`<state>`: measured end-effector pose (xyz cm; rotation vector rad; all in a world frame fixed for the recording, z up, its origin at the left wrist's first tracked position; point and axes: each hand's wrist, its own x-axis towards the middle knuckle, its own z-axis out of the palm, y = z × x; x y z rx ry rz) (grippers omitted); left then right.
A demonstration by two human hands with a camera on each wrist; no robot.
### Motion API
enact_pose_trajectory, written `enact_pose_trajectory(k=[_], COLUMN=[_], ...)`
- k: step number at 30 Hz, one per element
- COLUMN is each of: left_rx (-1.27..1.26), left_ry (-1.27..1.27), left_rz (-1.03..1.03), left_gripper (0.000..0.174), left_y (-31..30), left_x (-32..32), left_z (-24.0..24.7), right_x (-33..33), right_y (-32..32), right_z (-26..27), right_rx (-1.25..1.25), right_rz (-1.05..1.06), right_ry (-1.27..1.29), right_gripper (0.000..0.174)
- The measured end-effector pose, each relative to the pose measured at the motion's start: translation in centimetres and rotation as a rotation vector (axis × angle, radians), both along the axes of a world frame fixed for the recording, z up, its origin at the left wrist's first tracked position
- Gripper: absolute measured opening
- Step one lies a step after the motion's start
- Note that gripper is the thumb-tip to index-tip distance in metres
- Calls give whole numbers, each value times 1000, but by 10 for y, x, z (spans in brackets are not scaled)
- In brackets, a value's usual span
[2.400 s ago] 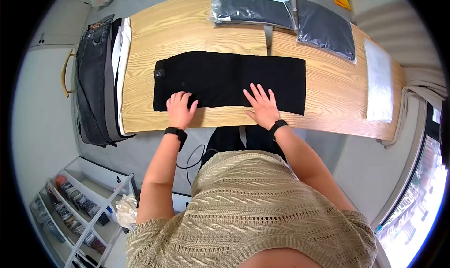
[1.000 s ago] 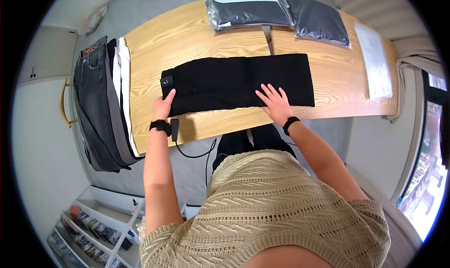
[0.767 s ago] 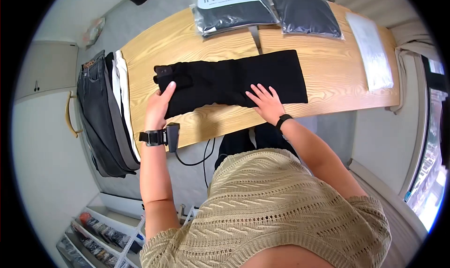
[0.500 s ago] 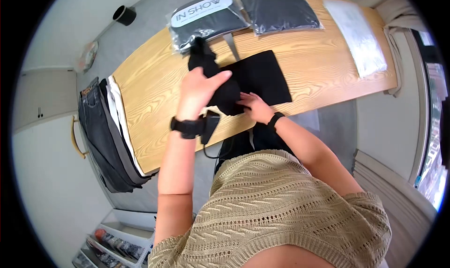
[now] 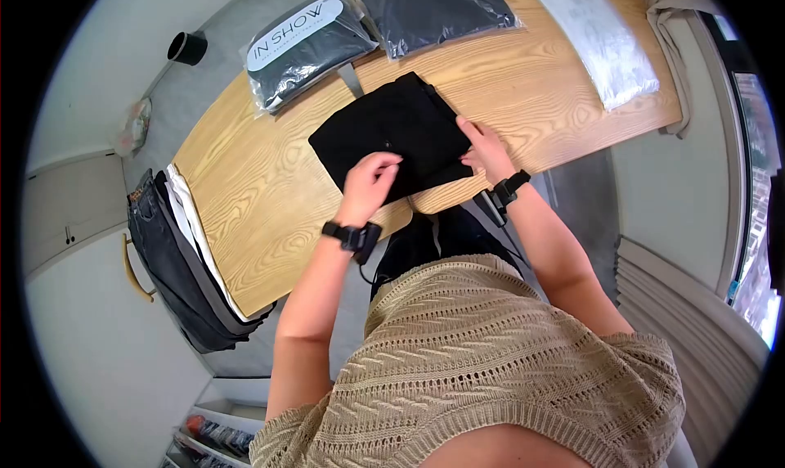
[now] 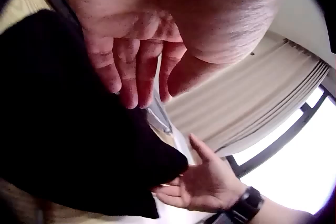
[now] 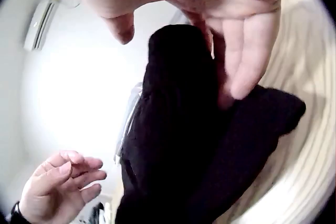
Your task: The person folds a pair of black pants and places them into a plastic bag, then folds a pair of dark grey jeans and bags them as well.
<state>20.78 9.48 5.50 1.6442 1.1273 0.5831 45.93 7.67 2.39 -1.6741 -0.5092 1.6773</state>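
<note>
Black trousers point(image 5: 384, 120), folded over into a compact bundle, lie on the wooden table in front of the person. My left hand point(image 5: 368, 188) hovers at the bundle's near edge with loosely bent fingers and nothing between them. At the right-hand fold is my right hand point(image 5: 488, 150). In the right wrist view its fingers point(image 7: 252, 58) lie against the far side of the black cloth point(image 7: 178, 113), by the gap between two layers, while the thumb point(image 7: 123, 27) stands away from it. Each wrist wears a black strap with a small camera.
Two dark garments in clear bags, one labelled package point(image 5: 307, 47) and one plain package point(image 5: 437, 14), lie along the table's point(image 5: 245, 182) far edge. Clear plastic sleeves point(image 5: 593, 38) lie at the right. Jeans and other trousers point(image 5: 184, 263) hang over the left end.
The left hand has carried the waistband end rightward over the leg part, folding the trousers shorter, then let go and drawn back. The right hand has shifted to the right-hand fold.
</note>
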Motion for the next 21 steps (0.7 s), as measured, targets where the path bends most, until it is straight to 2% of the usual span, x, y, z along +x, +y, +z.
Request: enact_pose_trajectory(k=[1,2,3,5,6,7,9,11,13,17,19,21], left_rx=[48,85,121,122,123,121,161,147,288,397,368,333], left_ry=[28,82,136,170,203,199,160,148,164,303,334,281], left_rz=[44,62,83,87,86,95,51,-17,-31,41,248,426], left_gripper=[13,13,12,14,17,17,25,52,69,81,85,82], left_y=[-2,-3,-5,-6,-6,-8,-12,-16,-21,-31,-34,-33], left_x=[-14,-27,-34,-42,-43,-42,-34,-24,-11,12,15,2], left_z=[-3,-7,-6,-10,-8,-7,-3,5,12,37,37,35], right_x=[-2,-1,-2,-8,-10,-12,-17,-23,-35,-75,-105,-129], right_y=[3,4,3,4,6,5,4,6,9,13,11,9], right_z=[1,-9,-6,0,-5,-9,-11,-6,13,57,83,97], right_rx=[51,160,157,253,289,290,408,385,365,519,549,664], right_rz=[16,72,75,233,178,188,51,59,63,182,247,309], right_ry=[-282,-461,-462,-608,-532,-535,-553,-515,-475,-411,-480,-388], right_gripper=[84,83,83,79,75,75,73,72,70,65,64,65])
